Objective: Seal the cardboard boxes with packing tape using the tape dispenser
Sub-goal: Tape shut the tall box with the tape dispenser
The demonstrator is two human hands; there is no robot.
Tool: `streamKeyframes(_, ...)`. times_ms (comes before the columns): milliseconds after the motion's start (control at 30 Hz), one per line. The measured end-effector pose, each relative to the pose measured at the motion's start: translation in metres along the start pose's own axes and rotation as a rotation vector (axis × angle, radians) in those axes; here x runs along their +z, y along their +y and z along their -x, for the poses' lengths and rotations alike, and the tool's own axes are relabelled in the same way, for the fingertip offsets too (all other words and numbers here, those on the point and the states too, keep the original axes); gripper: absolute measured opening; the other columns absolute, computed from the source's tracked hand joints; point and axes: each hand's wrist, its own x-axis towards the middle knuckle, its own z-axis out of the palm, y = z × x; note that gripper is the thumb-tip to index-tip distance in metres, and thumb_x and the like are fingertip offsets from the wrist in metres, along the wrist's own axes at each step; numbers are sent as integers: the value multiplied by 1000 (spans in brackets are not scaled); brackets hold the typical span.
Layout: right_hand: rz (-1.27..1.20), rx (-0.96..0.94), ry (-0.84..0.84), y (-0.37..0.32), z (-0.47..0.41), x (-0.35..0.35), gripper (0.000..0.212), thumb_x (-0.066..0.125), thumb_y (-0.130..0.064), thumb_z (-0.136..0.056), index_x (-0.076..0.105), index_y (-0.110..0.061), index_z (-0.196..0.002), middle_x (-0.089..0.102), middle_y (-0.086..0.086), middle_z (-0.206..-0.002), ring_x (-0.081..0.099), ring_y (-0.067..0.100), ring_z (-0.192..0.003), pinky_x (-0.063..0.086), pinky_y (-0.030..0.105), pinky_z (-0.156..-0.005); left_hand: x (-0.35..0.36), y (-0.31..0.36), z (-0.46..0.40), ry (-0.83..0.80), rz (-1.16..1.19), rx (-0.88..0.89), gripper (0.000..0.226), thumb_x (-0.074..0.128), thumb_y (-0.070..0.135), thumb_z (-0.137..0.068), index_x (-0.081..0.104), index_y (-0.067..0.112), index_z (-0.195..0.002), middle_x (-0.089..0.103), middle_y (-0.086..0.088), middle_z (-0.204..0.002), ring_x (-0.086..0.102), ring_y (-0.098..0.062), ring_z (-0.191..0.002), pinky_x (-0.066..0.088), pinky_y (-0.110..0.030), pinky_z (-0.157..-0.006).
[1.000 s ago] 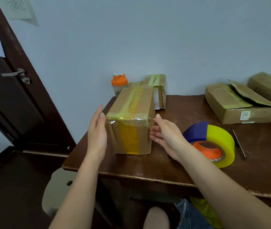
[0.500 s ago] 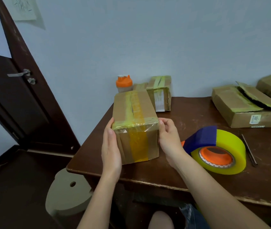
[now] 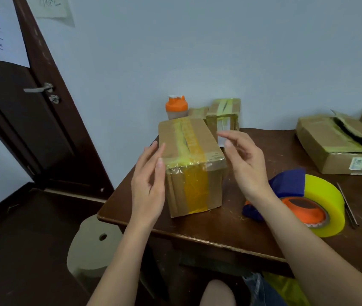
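Taped box (image 3: 190, 164) between open hands

Taped brown cardboard box (image 3: 192, 164) upright near the bench corner, yellow tape roll on blue-orange dispenser (image 3: 308, 202) lying to its right, open-flapped box (image 3: 339, 144) behind

A dark brown wooden table (image 3: 231, 221) stands against the pale wall, its top scuffed and scratched. On it near the left corner sits a taped cardboard box (image 3: 193, 164), with a smaller taped box (image 3: 224, 117) and an orange-lidded bottle (image 3: 176, 107) behind it by the wall. To the right lie a yellow tape roll in its dispenser (image 3: 317, 204), a thin metal rod (image 3: 348, 206) and an open-flapped box (image 3: 339, 144).
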Motion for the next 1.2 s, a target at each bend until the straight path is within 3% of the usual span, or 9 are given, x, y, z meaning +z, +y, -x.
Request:
streamKeyframes(100, 111, -199, -159, -7, -1, 12, 21, 60, -17, -96, 72, -14, -113, 68, -4, -121, 52, 8, -127, 39, 27, -108, 10, -2, -10, -61, -46, 158, 31, 50, 33, -98, 63, 23, -124, 56, 6, -139, 36, -2, -140, 20, -39, -122)
streamKeyframes(267, 198, -301, -170, 13, 5, 17, 21, 66, -24, -90, 74, -16, -107, 72, -5, -108, 63, 2, -110, 46, 37, -104, 17, -17, -9, -68, -3, 239, 29, 58, 27, -93, 66, 17, -119, 67, 8, -120, 50, -6, -129, 39, -52, -109)
streamKeyframes(667, 243, -471, -108, 32, 2, 23, 22, 76, -25, -80, 77, -11, -97, 73, 0, -104, 67, 11, -104, 51, 44, -93, 23, -28, -9, -10, -8, 338, 31, 69, 17, -85, 66, 15, -115, 68, 2, -115, 57, -18, -124, 40, -56, -107)
streamKeyframes(967, 220, -450, 54, 34, 10, 41, 6, 75, -2, -81, 76, -7, -84, 73, -2, -90, 68, 16, -93, 51, 45, -85, 41, -27, -7, 161, 8, 369, 15, 67, 4, -85, 72, 10, -97, 70, 0, -98, 65, -21, -104, 40, -57, -105)
streamKeyframes(1200, 166, -412, -114, 34, 3, 15, 22, 75, -7, -82, 74, -2, -104, 72, 6, -106, 66, 15, -106, 51, 39, -96, 24, -27, -5, 75, 69, 289, 25, 68, 9, -86, 68, 9, -110, 68, 3, -113, 62, -16, -118, 45, -50, -106)
